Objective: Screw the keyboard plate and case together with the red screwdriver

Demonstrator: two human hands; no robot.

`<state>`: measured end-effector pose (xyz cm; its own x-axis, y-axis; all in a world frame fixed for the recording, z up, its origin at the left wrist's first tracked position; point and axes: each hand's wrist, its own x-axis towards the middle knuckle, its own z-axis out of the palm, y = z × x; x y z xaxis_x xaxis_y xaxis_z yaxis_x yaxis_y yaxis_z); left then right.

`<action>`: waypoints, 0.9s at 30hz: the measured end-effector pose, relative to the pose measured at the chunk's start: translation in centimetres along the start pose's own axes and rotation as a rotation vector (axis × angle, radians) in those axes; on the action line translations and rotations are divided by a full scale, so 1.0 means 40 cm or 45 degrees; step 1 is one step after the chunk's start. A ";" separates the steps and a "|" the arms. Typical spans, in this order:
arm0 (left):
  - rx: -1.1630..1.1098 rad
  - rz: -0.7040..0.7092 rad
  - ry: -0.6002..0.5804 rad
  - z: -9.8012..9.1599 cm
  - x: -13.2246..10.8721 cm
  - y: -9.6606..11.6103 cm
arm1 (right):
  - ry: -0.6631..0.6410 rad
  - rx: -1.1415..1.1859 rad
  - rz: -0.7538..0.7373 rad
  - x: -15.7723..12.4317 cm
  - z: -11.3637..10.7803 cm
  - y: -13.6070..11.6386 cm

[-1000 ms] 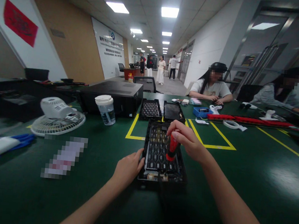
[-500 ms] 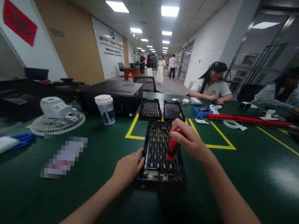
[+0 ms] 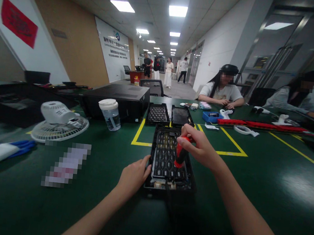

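A black rectangular plastic case with rows of rounded cells inside lies on the green table in front of me. My left hand grips its left edge, thumb and fingers against the side wall. Above the case, my right hand is closed around the handle of a red and black screwdriver. The screwdriver points down, its shaft over the near end of the case, where wires and pale parts show. Whether the tip touches a screw is too small to tell.
Beyond the case lie two more black trays. Leftward are a lidded cup, a white fan, a big black box and blue-and-white gloves. A blue bin and red strips lie back right, near two seated people.
Both hands, the case and the screwdriver stay in nearly the same place. The view has shifted very slightly, and people in the far background have moved a little.
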<state>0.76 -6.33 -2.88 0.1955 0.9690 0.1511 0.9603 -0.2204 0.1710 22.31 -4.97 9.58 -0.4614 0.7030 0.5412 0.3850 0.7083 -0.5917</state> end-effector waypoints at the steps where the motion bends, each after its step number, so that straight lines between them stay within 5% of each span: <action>1: 0.001 -0.004 -0.003 0.000 0.000 0.000 | 0.005 -0.006 -0.001 0.000 0.000 0.000; 27: 0.012 -0.046 -0.057 -0.011 0.001 0.011 | 0.238 -0.498 -0.085 -0.004 0.006 -0.006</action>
<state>1.09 -6.43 -2.36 0.1695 0.9803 0.1013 0.9686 -0.1847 0.1662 22.09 -5.26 9.49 -0.3565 0.6292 0.6906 0.6495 0.6983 -0.3009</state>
